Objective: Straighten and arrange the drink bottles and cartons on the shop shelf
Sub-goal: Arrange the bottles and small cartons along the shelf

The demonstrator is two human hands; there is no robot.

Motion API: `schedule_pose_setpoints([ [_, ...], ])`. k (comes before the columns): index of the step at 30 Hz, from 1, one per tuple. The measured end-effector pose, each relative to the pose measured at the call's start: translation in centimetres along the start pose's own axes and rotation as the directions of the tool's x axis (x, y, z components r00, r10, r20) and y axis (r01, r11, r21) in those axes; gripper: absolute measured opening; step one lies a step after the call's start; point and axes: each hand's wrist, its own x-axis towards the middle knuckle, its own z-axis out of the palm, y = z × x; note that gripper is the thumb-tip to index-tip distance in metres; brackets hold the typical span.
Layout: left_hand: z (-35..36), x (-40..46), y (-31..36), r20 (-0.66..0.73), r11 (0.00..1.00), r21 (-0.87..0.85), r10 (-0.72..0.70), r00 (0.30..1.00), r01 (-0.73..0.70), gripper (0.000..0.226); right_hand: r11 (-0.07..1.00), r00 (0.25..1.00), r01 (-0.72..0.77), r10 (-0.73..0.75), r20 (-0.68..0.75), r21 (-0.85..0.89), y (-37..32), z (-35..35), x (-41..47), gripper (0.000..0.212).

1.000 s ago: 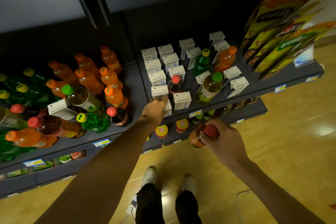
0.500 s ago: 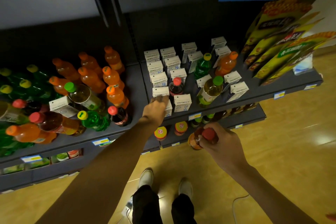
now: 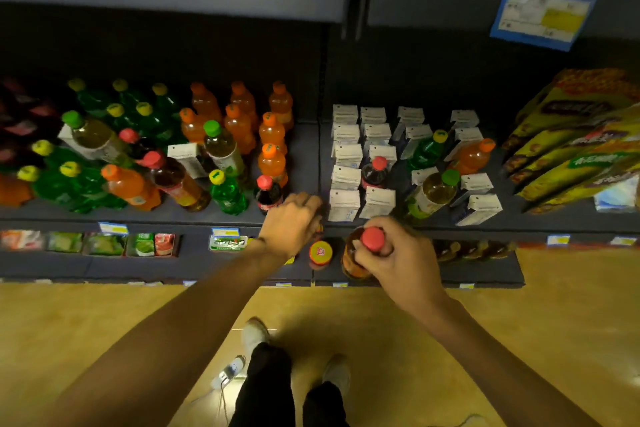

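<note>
Right hand: fingers curled round the neck of a red-capped bottle, held off the shelf, just in front of its front edge.
Left hand: at the front edge, fingers bent; whether it holds anything I cannot tell.
Done: orange bottles and white cartons mostly in rows.
Left: stray bottles among the cartons, a carton among leaning bottles at the left end.

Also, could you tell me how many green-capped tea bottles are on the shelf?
3. The far-left tea bottle leans among green sodas; the middle tea bottle stands beside the orange bottles; the right tea bottle leans among white cartons. Others may be hidden.
</note>
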Motion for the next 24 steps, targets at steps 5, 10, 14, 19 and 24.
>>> schedule_pose_setpoints([
  [5, -3.4, -6.3, -4.5, -0.209, 0.999, 0.034, 0.003, 0.978, 0.004, 0.025, 0.99, 0.99, 0.14, -0.14, 0.03, 0.004, -6.1, 3.4, 1.9, 0.021],
  [10, -8.8, -12.8, -10.8, -0.39, 0.989, 0.069, -0.097, 0.916, 0.134, 0.027, 0.962, 0.96, 0.262, -0.268, 0.083, 0.081, -14.4, 7.9, 3.4, 0.021],
  [14, -12.9, -18.0, -18.2, -0.453, 0.958, 0.062, -0.222, 0.863, 0.279, 0.029, 0.919, 0.918, 0.351, -0.375, 0.127, 0.178, -22.5, 13.0, 5.0, 0.02],
  [19, -17.3, -23.8, -27.3, -0.511, 0.903, 0.022, -0.358, 0.782, 0.428, 0.028, 0.883, 0.889, 0.394, -0.437, 0.14, 0.253, -31.9, 20.4, 6.4, 0.02],
  [24, -20.5, -29.9, -33.5, -0.581, 0.81, 0.016, -0.47, 0.664, 0.587, 0.023, 0.84, 0.846, 0.454, -0.511, 0.153, 0.298, -40.0, 27.2, 7.4, 0.017],
])
